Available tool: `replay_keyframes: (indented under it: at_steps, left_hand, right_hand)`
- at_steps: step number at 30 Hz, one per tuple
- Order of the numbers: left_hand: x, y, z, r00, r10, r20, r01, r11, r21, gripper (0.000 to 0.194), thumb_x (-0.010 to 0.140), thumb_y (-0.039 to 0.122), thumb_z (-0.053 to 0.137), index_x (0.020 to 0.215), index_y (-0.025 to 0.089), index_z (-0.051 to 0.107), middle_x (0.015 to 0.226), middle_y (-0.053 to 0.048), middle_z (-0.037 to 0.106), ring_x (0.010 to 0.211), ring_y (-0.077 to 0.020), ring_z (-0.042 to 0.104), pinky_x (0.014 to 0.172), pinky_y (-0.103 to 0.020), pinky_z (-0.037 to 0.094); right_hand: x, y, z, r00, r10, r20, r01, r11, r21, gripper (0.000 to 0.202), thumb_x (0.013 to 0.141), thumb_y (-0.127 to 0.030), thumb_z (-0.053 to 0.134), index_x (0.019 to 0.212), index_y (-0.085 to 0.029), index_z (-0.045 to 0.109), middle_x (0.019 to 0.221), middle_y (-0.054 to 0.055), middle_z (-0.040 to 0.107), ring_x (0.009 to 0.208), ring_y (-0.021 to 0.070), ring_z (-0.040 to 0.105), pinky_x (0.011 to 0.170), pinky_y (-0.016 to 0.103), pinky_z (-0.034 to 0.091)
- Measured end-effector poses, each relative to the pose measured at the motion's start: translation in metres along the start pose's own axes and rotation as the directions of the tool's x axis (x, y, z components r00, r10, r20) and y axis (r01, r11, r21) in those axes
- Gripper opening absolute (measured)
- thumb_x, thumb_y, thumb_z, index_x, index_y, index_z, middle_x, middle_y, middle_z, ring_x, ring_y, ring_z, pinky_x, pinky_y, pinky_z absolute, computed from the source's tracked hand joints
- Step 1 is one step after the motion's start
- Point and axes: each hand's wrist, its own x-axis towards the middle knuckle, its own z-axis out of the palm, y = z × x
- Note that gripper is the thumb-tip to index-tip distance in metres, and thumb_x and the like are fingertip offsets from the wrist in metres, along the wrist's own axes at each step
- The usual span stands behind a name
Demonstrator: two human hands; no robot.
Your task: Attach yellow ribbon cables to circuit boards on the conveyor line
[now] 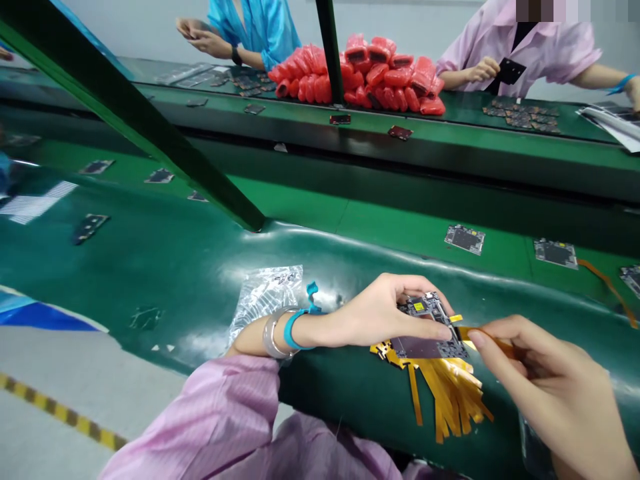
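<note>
My left hand (385, 313) grips a dark circuit board (420, 343) with a small yellow sticker, thumb across its top and fingers behind. At the board's right edge, my right hand (535, 373) pinches an orange flex cable (467, 332) between thumb and forefinger. The cable's end meets the board's edge; whether it is plugged in I cannot tell. Under the board, a fanned pile of orange flex cables (450, 393) lies on the green mat (340, 400). A blue strap and a metal band circle my left wrist.
Circuit boards (465, 239) lie along the green conveyor (380, 213) ahead, one board (555, 253) with an orange cable. A slanted green post (200, 167) stands left. A clear plastic bag (270, 297) lies by my left forearm. Across are red-wrapped bundles (395, 73) and two people working.
</note>
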Motion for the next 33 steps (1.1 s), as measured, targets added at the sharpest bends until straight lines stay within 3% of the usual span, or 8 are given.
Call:
replay_keyframes:
  at_steps: [7, 14, 23, 29, 33]
  left_hand:
    - [-0.002, 0.001, 0.001, 1.000, 0.022, -0.019, -0.020, 0.998, 0.060, 0.027, 0.075, 0.024, 0.089, 0.096, 0.015, 0.075, 0.096, -0.002, 0.075, 0.090, -0.0131, 0.069, 0.085, -0.025, 0.055]
    - [-0.003, 0.000, 0.001, 0.999, 0.001, -0.043, 0.005, 0.990, 0.142, 0.029, 0.077, 0.031, 0.087, 0.097, 0.016, 0.074, 0.098, -0.004, 0.075, 0.093, -0.0166, 0.069, 0.086, -0.029, 0.055]
    - [-0.001, 0.001, 0.000, 0.999, -0.007, -0.041, 0.012, 0.991, 0.135, 0.029, 0.077, 0.032, 0.087, 0.097, 0.016, 0.074, 0.098, -0.004, 0.075, 0.092, -0.0165, 0.069, 0.085, -0.029, 0.054]
    - [0.002, 0.002, -0.001, 0.999, 0.008, -0.035, -0.004, 0.991, 0.131, 0.027, 0.077, 0.031, 0.086, 0.095, 0.015, 0.073, 0.094, -0.003, 0.074, 0.088, -0.0144, 0.067, 0.081, -0.027, 0.053]
    - [0.005, -0.003, -0.001, 0.998, -0.010, -0.057, 0.018, 0.990, 0.142, 0.027, 0.076, 0.031, 0.086, 0.088, 0.014, 0.069, 0.084, -0.001, 0.069, 0.075, -0.0106, 0.062, 0.071, -0.023, 0.049]
  right_hand:
    - [-0.001, -0.003, 0.000, 0.997, -0.068, 0.035, 0.070, 0.996, -0.059, 0.025, 0.100, -0.038, 0.060, 0.080, -0.025, 0.066, 0.056, -0.005, 0.056, 0.046, 0.0119, 0.045, 0.044, 0.024, 0.036]
    - [0.000, 0.003, 0.001, 0.997, -0.041, 0.073, 0.047, 0.996, -0.081, 0.029, 0.099, -0.047, 0.059, 0.083, -0.026, 0.071, 0.063, 0.000, 0.063, 0.050, 0.0144, 0.053, 0.044, 0.026, 0.040]
    - [0.003, 0.006, 0.003, 0.992, -0.087, 0.093, 0.093, 0.994, -0.061, 0.023, 0.099, -0.041, 0.060, 0.086, -0.026, 0.072, 0.063, -0.001, 0.064, 0.049, 0.0137, 0.051, 0.045, 0.026, 0.039]
    - [0.008, 0.010, 0.008, 0.986, -0.147, 0.082, 0.152, 0.987, -0.058, 0.017, 0.101, -0.034, 0.060, 0.089, -0.026, 0.069, 0.056, -0.005, 0.051, 0.046, 0.0117, 0.040, 0.044, 0.024, 0.035]
    - [0.011, 0.013, 0.010, 0.981, -0.154, 0.118, 0.164, 0.983, -0.079, 0.014, 0.102, -0.035, 0.060, 0.094, -0.026, 0.069, 0.063, -0.004, 0.063, 0.049, 0.0121, 0.049, 0.046, 0.023, 0.040]
